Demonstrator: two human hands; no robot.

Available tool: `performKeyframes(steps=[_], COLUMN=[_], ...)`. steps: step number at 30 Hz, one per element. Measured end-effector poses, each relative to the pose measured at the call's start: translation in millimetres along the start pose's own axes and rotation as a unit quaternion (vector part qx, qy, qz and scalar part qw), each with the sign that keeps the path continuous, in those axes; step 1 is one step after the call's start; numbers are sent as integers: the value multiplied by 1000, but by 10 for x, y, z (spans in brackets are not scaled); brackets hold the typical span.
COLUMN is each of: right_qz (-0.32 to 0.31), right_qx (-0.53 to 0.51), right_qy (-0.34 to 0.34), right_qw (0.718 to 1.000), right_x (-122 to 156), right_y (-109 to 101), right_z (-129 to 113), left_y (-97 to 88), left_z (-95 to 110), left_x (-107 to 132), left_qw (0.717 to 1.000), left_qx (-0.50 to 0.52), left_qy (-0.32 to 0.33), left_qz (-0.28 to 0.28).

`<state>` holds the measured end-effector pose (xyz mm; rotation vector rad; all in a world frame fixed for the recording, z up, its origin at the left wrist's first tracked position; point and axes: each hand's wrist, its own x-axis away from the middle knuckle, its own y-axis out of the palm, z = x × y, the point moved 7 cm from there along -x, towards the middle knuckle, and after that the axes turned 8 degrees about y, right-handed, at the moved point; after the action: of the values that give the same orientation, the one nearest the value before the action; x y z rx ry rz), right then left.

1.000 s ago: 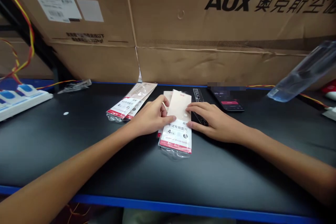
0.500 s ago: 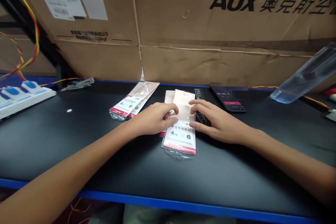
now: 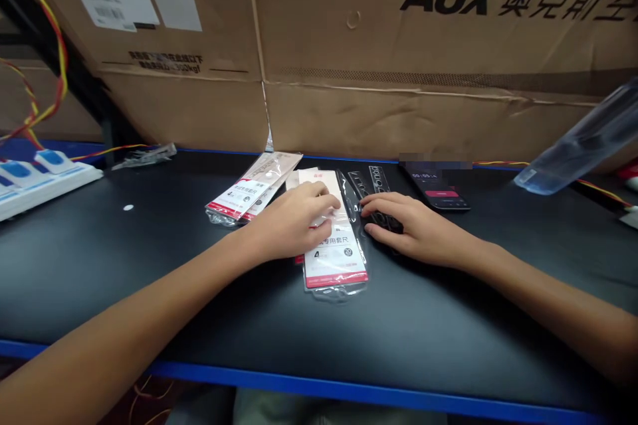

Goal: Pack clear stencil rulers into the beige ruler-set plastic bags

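My left hand (image 3: 296, 222) is curled over a clear plastic ruler-set packet (image 3: 336, 259) with a white and red printed card, its thumb and fingertips on the card. Another packet lies partly hidden beneath it, its red edge showing at the left. My right hand (image 3: 419, 229) is palm down, its thumb and fingers apart, over loose transparent rulers (image 3: 379, 180) with cut-out shapes. Its fingertips are just right of the packet and not on the card. The rulers' lower ends are partly covered by this hand.
More ruler-set packets (image 3: 254, 187) lie overlapped at the left. A phone (image 3: 438, 192) with a running timer is at the back right, near a clear plastic sleeve (image 3: 573, 146). A power strip (image 3: 50, 179) is at far left; a large cardboard box (image 3: 323, 26) stands behind.
The packet has shifted slightly left with my left hand. My right fingertips have come off its right edge, and more of the transparent rulers shows between packet and hand.
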<state>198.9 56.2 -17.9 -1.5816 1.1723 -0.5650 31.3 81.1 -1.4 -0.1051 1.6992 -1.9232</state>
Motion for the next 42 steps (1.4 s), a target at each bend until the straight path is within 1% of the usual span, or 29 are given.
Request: performKeyframes(steps=[2,3,7,11,15,22,30,33,38,42], right_qz=[-4,-4,-5,-7,-12,-17,-15,-12,-5,38], right_qx=[0,0,6,7,11,16,13,12,-7,-24], right_qy=[2,2,-8,-14,-15,-17,-23,-27,-40,-27], right_qw=[1000,1000,1000,1000,1000,1000,1000,999,999,999], right_x=[7,12,22,19,11,17,18,15,24,10], right_y=[1,0,-9,-9,-1,5,-5,-9,-13,-72], right_z=[-4,-6,-20,-37,-55,-66,-86,-109,-147,-88], left_y=[53,73,96,124,142,171,126,95,64,59], left_z=[77,98,115,153,198,215,245,263,310,330], left_x=[-11,-14,-16,-27,-49,-46,-75,-73,-69,-75], left_qw=[999,998,997,994,991,991,989,987,988,991], left_qx=[11,14,25,29,42,37,51,57,56,52], left_qy=[44,56,69,102,123,128,120,122,119,105], left_qz=[-7,-11,-10,-11,2,4,74,91,78,61])
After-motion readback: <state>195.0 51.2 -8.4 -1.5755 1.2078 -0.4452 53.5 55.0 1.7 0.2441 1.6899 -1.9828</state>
